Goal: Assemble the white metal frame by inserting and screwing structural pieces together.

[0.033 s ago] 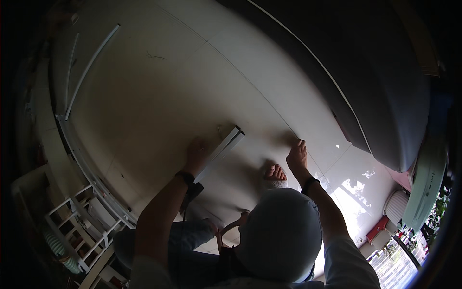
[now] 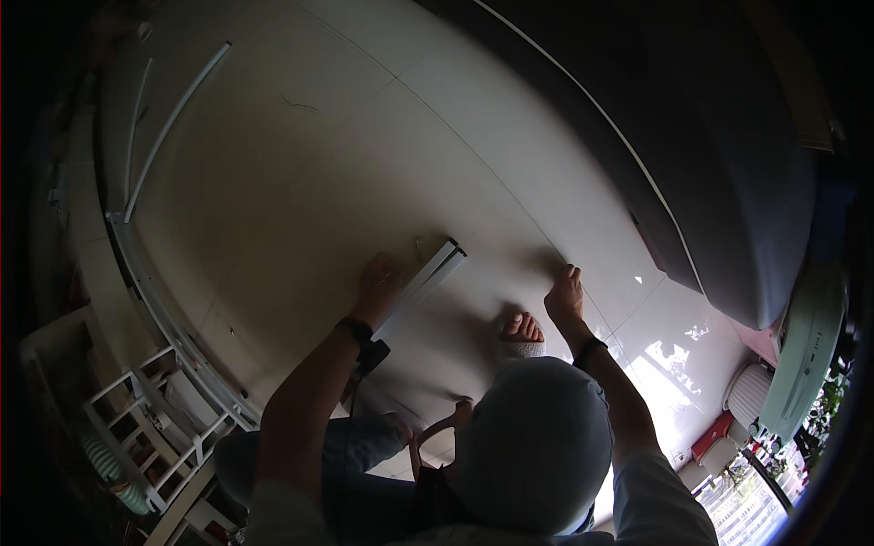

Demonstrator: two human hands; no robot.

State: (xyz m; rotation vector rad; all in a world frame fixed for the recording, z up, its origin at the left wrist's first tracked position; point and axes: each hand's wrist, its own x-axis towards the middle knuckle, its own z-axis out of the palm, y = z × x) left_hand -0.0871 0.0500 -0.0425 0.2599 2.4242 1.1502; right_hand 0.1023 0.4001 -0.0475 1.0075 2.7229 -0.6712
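My left hand (image 2: 378, 278) is closed around a long white strip (image 2: 428, 278) that lies slanted on the pale tiled floor (image 2: 300, 200), gripping it near its far end. A dark band is on that wrist. My right hand (image 2: 564, 293) reaches forward on the right and presses its fingertips on the floor by a tile joint; I see nothing in it. A bare foot (image 2: 522, 329) rests on the floor between the two hands. A grey head covering (image 2: 533, 446) hides the floor below them.
Two more long white strips (image 2: 173, 118) lie at the far left. A white rack (image 2: 146, 428) stands at the lower left. A large dark curved body (image 2: 728, 182) fills the upper right. Red and white containers (image 2: 728, 414) sit in sunlight at the lower right.
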